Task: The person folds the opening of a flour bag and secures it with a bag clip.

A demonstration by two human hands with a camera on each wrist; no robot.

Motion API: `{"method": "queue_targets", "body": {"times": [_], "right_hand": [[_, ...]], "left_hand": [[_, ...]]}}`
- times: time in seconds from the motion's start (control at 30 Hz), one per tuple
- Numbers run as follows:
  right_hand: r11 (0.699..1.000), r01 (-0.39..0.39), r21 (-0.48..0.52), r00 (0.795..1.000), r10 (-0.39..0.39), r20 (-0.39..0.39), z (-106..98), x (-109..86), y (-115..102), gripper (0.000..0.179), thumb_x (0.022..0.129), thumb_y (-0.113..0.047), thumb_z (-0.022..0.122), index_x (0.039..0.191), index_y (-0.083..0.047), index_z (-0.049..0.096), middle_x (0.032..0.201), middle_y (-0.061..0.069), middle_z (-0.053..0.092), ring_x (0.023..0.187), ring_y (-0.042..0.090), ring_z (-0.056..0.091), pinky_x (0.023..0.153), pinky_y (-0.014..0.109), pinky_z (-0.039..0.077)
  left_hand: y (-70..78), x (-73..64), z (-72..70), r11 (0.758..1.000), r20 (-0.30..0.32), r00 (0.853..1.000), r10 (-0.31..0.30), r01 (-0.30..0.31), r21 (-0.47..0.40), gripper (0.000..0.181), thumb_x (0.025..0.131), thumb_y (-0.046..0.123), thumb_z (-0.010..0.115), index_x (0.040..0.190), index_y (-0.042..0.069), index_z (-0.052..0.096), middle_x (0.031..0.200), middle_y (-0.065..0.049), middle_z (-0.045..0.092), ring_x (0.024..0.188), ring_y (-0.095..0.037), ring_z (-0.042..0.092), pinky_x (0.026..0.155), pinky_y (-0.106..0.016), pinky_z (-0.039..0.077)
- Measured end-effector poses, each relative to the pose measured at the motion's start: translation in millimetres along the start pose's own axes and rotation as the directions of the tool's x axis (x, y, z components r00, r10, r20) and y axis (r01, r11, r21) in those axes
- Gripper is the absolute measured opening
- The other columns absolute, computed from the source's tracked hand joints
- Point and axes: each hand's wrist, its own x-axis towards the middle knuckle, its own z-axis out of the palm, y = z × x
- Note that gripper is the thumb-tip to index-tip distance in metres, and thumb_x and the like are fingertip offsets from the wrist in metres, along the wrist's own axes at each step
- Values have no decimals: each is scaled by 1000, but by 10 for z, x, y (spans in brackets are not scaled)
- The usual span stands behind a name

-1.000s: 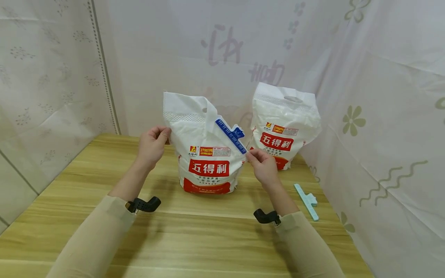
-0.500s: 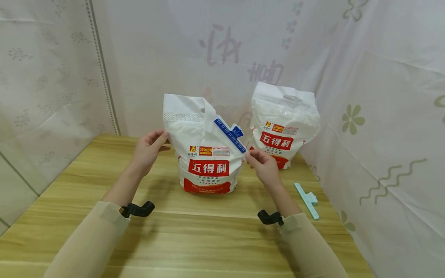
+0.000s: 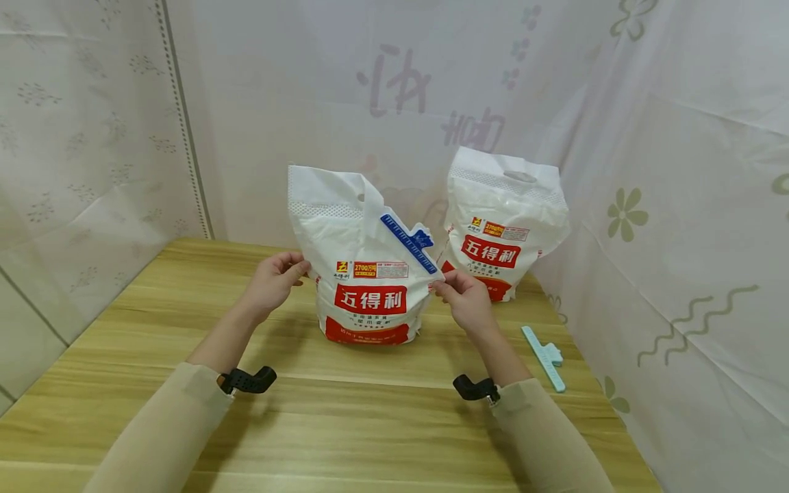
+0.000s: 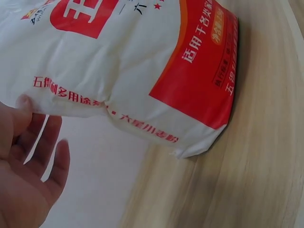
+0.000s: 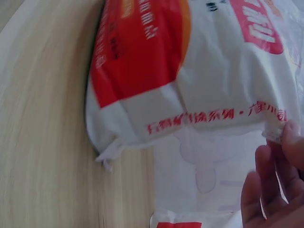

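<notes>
A white and red flour bag (image 3: 368, 257) stands on the wooden table, its top right corner folded down. A blue and white sealing clip (image 3: 408, 243) lies slanted along that fold. My left hand (image 3: 273, 284) pinches the bag's left edge; in the left wrist view the thumb is in front and the fingers behind. At the right edge, just below the clip's lower end, my right hand (image 3: 471, 301) pinches the bag between thumb and fingers. The right wrist view shows a small white corner of the bag (image 5: 199, 95) in that pinch.
Behind and to the right stands a second flour bag (image 3: 505, 219) with an upright handle top. A mint-green sealing clip (image 3: 544, 357) lies on the table (image 3: 345, 424) near its right edge. Patterned white curtains (image 3: 296, 89) enclose the back and sides.
My left hand has slid down the bag's left edge. The right hand has shifted slightly down at the clip's lower end. The bag and clip hold nearly the same position.
</notes>
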Motion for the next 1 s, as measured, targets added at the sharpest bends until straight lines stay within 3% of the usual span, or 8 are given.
{"method": "queue_targets", "body": {"times": [0.23,0.43,0.53,0.73,0.87,1.0], "right_hand": [[1000,-10,15,1000,10,-23,-9,16,-37,8,106,-14,74,104,-6,74,97,-3,74,97,18,66,90,24,59],[1000,-2,-6,1000,2,-20,3,9,-41,9,106,-14,73,103,-5,72,97,-3,72,98,21,66,87,23,58],[1000,15,-24,1000,-16,-20,3,3,-21,10,107,-17,73,104,-8,72,100,-2,74,97,19,67,88,24,59],[996,43,-78,999,-41,26,-45,-19,10,20,108,-27,72,115,-8,72,108,8,73,100,22,66,90,31,58],[998,48,-48,998,-46,33,-73,-34,4,30,108,-33,71,125,-8,71,112,6,72,103,21,65,89,27,58],[999,53,4,998,-53,17,-80,-32,-3,35,109,-33,70,128,-4,71,110,3,72,103,21,66,89,29,59]], "left_hand": [[48,-1,17,998,-54,999,-7,10,54,27,114,17,60,124,-7,69,109,-11,70,98,-11,61,90,-27,54],[26,-12,0,998,-70,998,-2,7,70,27,114,17,60,123,-7,69,111,-11,70,98,-12,60,89,-22,54],[4,-22,-16,996,-58,998,28,-23,80,27,114,17,60,122,-7,70,114,-15,71,99,-10,63,89,-19,54],[-19,-51,-79,992,3,998,70,-70,102,33,114,24,61,129,-4,70,122,-23,73,109,-20,70,90,-21,58],[18,-56,-110,997,7,999,48,-48,61,41,114,31,61,139,0,68,127,-17,73,115,-21,71,91,-21,59],[83,-47,-128,999,-41,998,54,-54,5,45,115,34,59,145,1,65,126,-5,72,117,-17,70,94,-24,58]]}}
